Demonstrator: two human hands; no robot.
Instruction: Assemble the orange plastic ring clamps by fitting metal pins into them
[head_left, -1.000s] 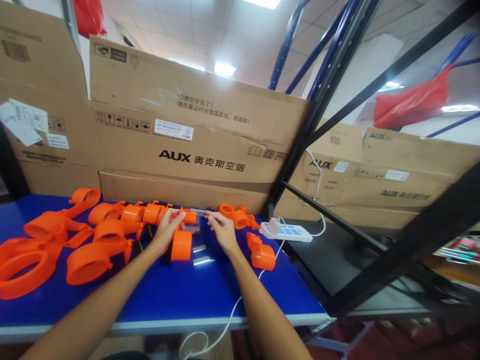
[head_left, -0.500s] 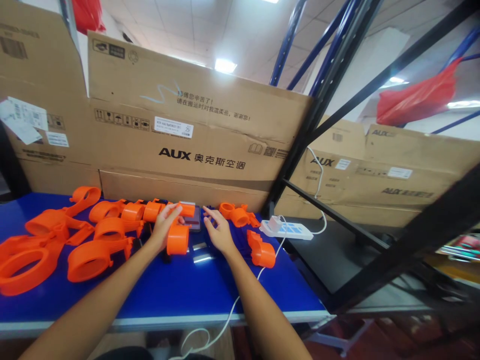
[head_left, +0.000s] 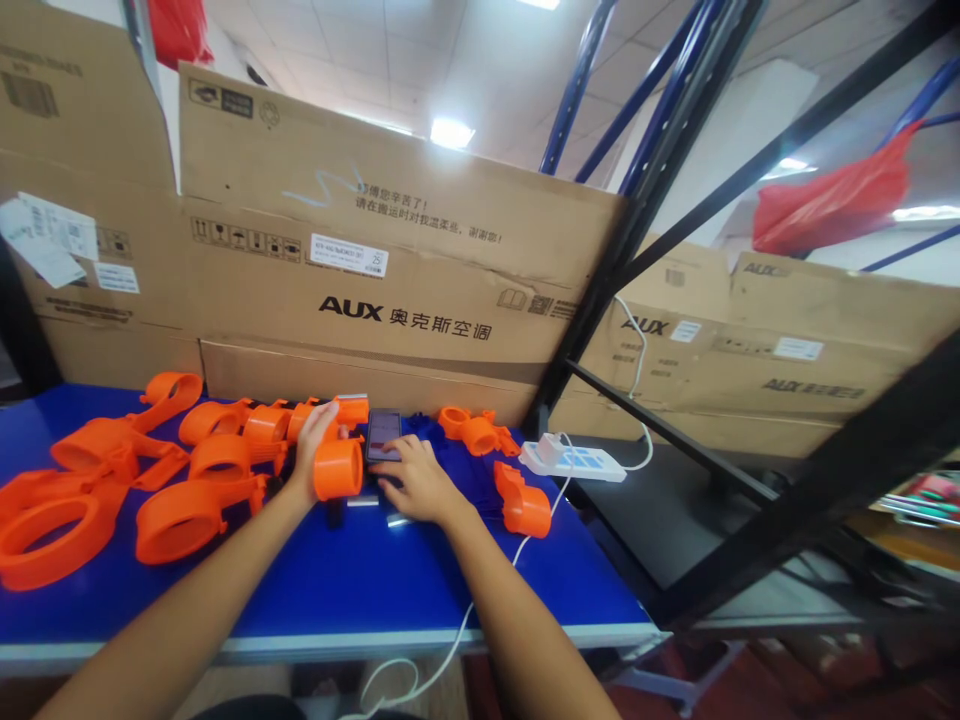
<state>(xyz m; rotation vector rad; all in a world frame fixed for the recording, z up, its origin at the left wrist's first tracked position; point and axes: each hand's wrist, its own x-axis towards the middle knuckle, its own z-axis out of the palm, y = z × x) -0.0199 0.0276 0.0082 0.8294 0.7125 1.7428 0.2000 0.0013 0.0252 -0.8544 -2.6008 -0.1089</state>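
My left hand (head_left: 309, 448) is closed around an orange plastic ring piece (head_left: 337, 470). One ring of it hangs in front of the fingers, and another orange end shows just beyond them. My right hand (head_left: 412, 478) lies palm down at the lower right of a dark smartphone (head_left: 385, 430). Its fingers are spread out and reach the lower part of the lit screen; nothing is gripped in them. Two small silvery strips (head_left: 400, 520) lie below the phone on the blue tabletop (head_left: 360, 590).
Several more orange ring pieces (head_left: 180, 520) crowd the left side; others (head_left: 525, 505) lie right of my right hand. A white power strip (head_left: 574, 458) with a white cable stands by the black rack post (head_left: 585, 330). Big cardboard boxes (head_left: 405, 270) wall off the back.
My left hand has moved slightly left with the orange ring piece, uncovering more of the phone. My right hand has come left and down onto the phone's lower part.
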